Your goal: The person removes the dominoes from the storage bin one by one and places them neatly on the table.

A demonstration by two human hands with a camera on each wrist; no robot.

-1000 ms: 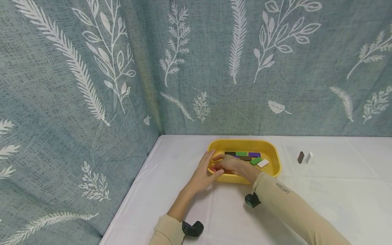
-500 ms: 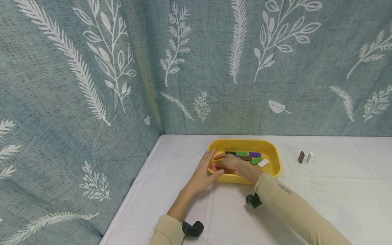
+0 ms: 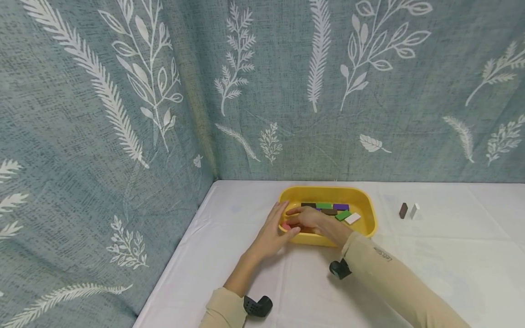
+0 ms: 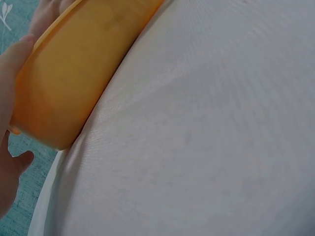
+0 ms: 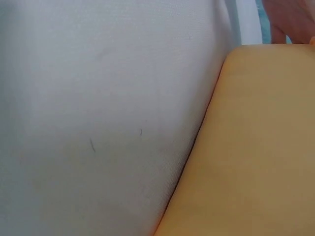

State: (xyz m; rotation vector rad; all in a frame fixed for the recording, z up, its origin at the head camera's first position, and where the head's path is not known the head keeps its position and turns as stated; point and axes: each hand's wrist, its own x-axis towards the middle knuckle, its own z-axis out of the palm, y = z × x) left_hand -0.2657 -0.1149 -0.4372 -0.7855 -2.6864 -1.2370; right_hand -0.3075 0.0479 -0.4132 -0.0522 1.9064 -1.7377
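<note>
A yellow tray (image 3: 372,223) with several small domino-like blocks lying in it stands on the white-covered table. My left hand (image 3: 268,234) rests at its left end, fingers along the outside of the wall and thumb near the front rim. In the left wrist view that thumb (image 4: 17,54) lies by the tray's edge. My right hand (image 3: 307,217) reaches over the front wall into the tray's left part. Its bent fingers are at a red block (image 3: 285,226) in the front left corner and seem to pinch it. Much of that block is hidden.
Inside the tray are a black block (image 3: 308,205), a brown block (image 3: 329,212), a purple block (image 3: 341,207), a green block (image 3: 342,215) and a white block (image 3: 352,218). To its right stand a dark block (image 3: 404,210) and a white block (image 3: 415,211). A patterned curtain (image 3: 287,91) hangs behind.
The right hand's fingers shift slightly at the red block, and a different part of it shows. The left hand and the tray stay in place.
</note>
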